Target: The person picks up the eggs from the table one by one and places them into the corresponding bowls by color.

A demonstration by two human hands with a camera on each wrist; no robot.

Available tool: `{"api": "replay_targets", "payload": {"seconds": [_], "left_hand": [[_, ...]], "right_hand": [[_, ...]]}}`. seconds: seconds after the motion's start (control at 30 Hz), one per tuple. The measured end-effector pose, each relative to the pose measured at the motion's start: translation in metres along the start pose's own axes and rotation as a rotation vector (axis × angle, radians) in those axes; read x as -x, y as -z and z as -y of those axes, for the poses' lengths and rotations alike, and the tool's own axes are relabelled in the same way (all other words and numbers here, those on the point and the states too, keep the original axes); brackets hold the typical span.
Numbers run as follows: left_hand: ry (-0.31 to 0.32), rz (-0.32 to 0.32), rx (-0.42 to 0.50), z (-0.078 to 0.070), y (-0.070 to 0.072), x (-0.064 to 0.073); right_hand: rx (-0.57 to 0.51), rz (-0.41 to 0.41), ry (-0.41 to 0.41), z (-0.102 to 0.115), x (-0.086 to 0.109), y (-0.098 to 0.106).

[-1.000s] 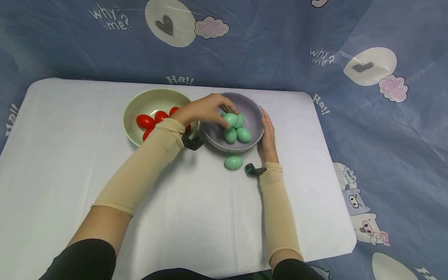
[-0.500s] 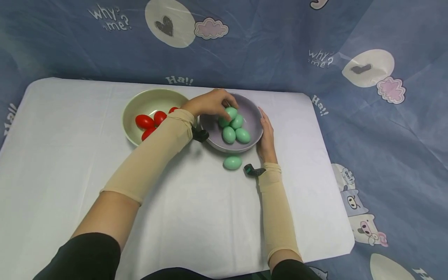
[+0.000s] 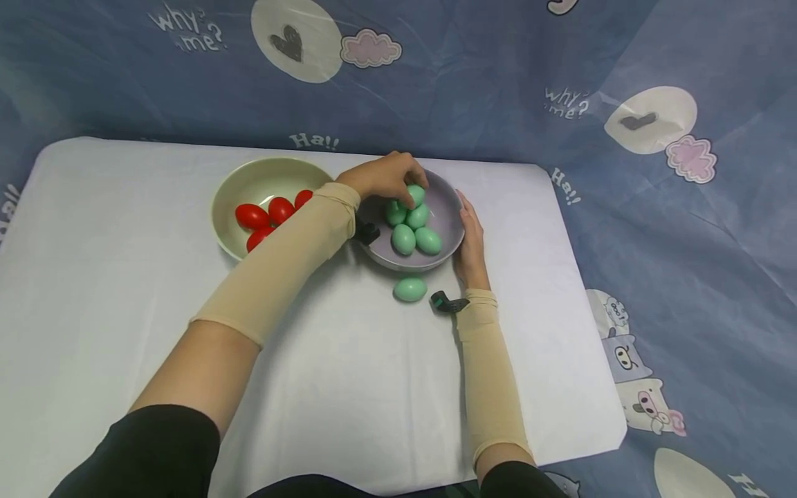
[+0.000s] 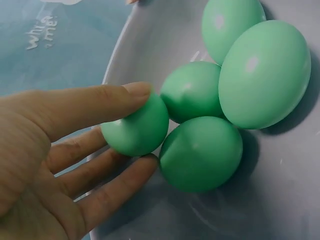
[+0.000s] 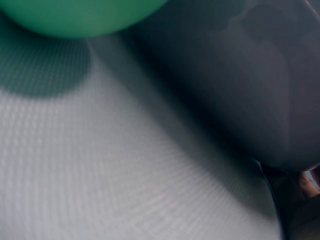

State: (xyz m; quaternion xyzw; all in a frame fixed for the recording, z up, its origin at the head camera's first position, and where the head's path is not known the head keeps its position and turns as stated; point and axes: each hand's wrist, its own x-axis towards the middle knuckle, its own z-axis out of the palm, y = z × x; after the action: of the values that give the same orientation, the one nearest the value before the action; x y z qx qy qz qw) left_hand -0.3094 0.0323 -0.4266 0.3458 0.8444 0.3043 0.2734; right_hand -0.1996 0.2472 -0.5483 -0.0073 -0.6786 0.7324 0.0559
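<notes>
Over the grey-purple bowl [image 3: 447, 207], my left hand [image 3: 387, 175] pinches a green egg [image 4: 137, 129] between thumb and fingers, at the bowl's far-left side. Several other green eggs [image 3: 403, 239] lie in the bowl, bunched against the pinched one in the left wrist view. My right hand [image 3: 471, 242] rests along the bowl's right outer wall, fingers extended up to the rim. One more green egg [image 3: 409, 289] lies on the white table just in front of the bowl. The right wrist view shows only the bowl's underside [image 5: 235, 85] and part of that egg [image 5: 80, 17] clearly.
Left of the purple bowl stands a pale green bowl [image 3: 249, 181] with several red eggs [image 3: 252, 216], partly covered by my left forearm. A white cloth [image 3: 349, 401] covers the table, and a blue printed sheet [image 3: 473, 83] hangs behind it.
My left hand has moved right and slightly farther back over the purple bowl, and the egg at its fingers has shifted toward the bowl's far side. My right hand stays at the bowl.
</notes>
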Motion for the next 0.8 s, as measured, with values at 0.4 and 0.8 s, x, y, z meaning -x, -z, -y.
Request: {"api": "replay_targets", "payload": {"seconds": [0.4,0.8], "left_hand": [[0.020,0.032,-0.093,-0.002,-0.009,-0.018],[0.053,0.080,-0.097,0.006,-0.017,-0.021]], "right_hand": [[0.001,0.006,0.014,0.000,-0.002,0.000],[-0.075,0.004,0.028,-0.003,-0.002,0.001]]}}
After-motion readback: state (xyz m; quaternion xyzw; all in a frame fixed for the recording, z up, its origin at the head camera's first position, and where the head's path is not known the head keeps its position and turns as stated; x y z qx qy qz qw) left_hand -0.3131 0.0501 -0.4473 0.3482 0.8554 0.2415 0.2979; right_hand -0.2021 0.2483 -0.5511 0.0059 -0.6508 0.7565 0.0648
